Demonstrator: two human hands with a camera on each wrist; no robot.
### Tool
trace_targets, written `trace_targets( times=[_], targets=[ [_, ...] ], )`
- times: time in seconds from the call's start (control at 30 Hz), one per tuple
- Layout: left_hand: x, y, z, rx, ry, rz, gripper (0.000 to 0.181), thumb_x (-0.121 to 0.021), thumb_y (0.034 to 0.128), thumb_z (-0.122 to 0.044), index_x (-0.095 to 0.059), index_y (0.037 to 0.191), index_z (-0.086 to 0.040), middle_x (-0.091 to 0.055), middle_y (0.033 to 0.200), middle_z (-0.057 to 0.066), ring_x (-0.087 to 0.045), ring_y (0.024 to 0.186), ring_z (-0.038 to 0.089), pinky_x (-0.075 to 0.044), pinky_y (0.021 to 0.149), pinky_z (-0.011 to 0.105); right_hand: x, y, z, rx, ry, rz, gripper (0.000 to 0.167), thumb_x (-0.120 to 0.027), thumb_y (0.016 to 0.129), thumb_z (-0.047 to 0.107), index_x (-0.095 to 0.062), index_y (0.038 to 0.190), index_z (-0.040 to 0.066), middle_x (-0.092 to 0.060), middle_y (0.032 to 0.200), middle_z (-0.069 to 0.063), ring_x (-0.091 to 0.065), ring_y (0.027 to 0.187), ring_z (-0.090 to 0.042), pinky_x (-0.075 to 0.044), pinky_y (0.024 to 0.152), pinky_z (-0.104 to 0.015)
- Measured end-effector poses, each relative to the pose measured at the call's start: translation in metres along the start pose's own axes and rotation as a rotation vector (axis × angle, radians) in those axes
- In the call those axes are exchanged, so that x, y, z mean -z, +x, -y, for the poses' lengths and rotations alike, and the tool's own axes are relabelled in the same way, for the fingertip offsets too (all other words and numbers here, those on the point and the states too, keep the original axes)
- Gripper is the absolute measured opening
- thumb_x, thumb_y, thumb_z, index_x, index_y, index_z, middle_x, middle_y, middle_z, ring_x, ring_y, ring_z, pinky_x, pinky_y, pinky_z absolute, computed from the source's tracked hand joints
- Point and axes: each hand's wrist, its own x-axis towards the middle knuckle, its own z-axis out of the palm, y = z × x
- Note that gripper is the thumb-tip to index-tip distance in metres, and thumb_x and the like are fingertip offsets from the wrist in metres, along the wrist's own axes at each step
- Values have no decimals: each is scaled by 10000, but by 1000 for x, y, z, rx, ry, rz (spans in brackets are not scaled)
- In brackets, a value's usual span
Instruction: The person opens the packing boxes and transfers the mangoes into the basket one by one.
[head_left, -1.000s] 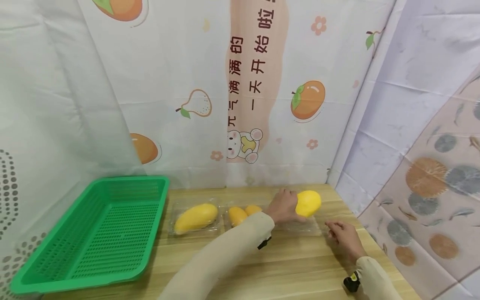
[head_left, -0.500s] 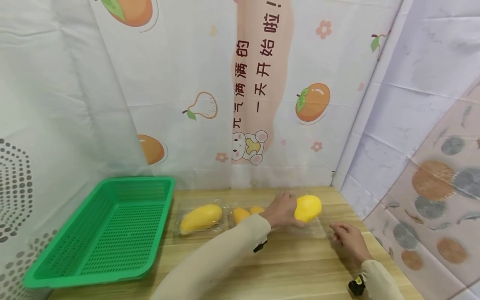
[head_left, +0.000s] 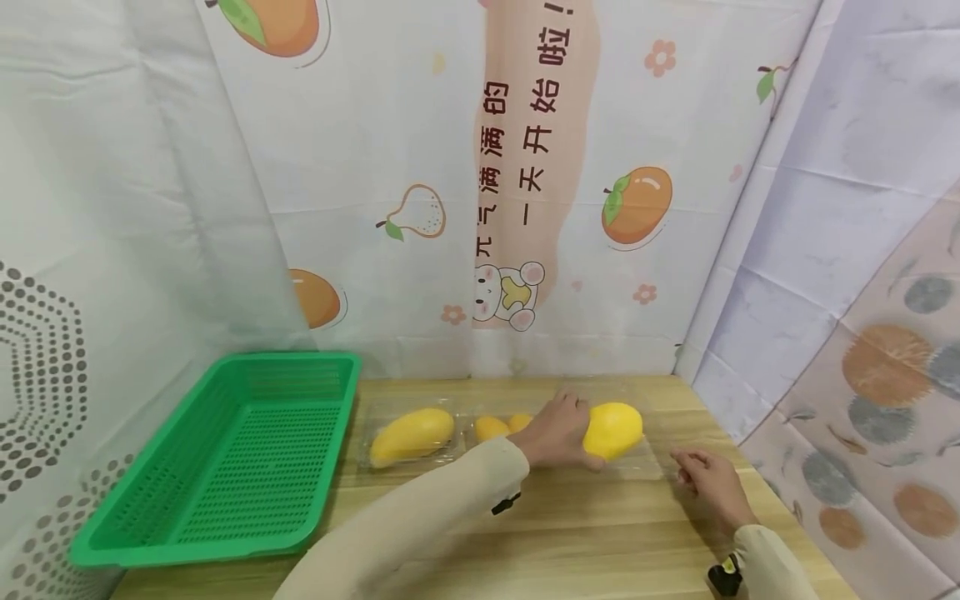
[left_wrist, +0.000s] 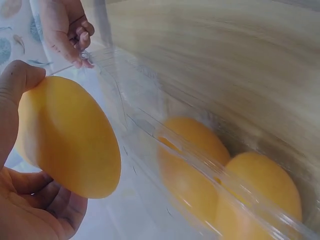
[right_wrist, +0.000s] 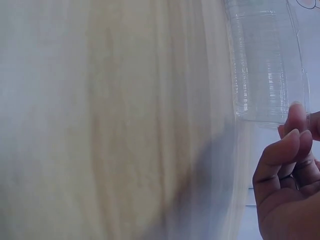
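My left hand (head_left: 557,431) grips a yellow mango (head_left: 615,430), thumb on one side and fingers on the other. The fruit is held over a clear plastic box (head_left: 643,472) at the right of the row. My right hand (head_left: 712,487) is at that box's right corner, its fingertips pinching the edge. The right wrist view shows its curled fingers (right_wrist: 284,150) at the corner of the clear box (right_wrist: 260,65). Two smaller orange mangoes (left_wrist: 192,165) lie in the neighbouring clear box, partly hidden by my left hand in the head view.
Another clear box with a large yellow mango (head_left: 412,436) stands left in the row. A green plastic basket (head_left: 341,433) sits at the table's left. The wooden table (head_left: 570,542) ends at a printed curtain (head_left: 405,292) behind and another at right.
The view has shifted slightly, moving the scene rightward. My left hand has lowered the yellow mango a little over the box. My right hand keeps its place at the box corner.
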Motion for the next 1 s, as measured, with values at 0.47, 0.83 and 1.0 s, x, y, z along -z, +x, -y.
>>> trace_targets(
  times=[0.47, 0.83, 1.0],
  targets=[
    [4, -17, 13, 19, -5, 17, 737, -743, 804, -661, -617, 1183, -41, -568, 1044, 16, -442, 919, 140, -403, 785, 227, 0, 0, 1, 12, 18, 9, 525, -569, 1063, 389, -612, 1248, -100, -632, 773, -52, -538, 647, -121, -479, 563, -285],
    [4, -33, 26, 53, -60, 11, 772, -746, 804, -645, -604, 1254, -33, -589, 1151, 48, -486, 1019, 150, -441, 861, 241, -1, 2, 1, 41, -5, 8, 498, -565, 1070, 349, -616, 1255, -110, -630, 759, -47, -543, 644, -114, -478, 565, -275],
    [6, -39, 32, 46, -43, -4, 780, -731, 805, -661, -602, 1247, -31, -591, 1159, 52, -493, 1036, 158, -443, 890, 249, -2, 1, 1, 40, 9, 3, 494, -564, 1071, 343, -616, 1260, -111, -629, 760, -48, -536, 642, -111, -475, 564, -275]
  ],
)
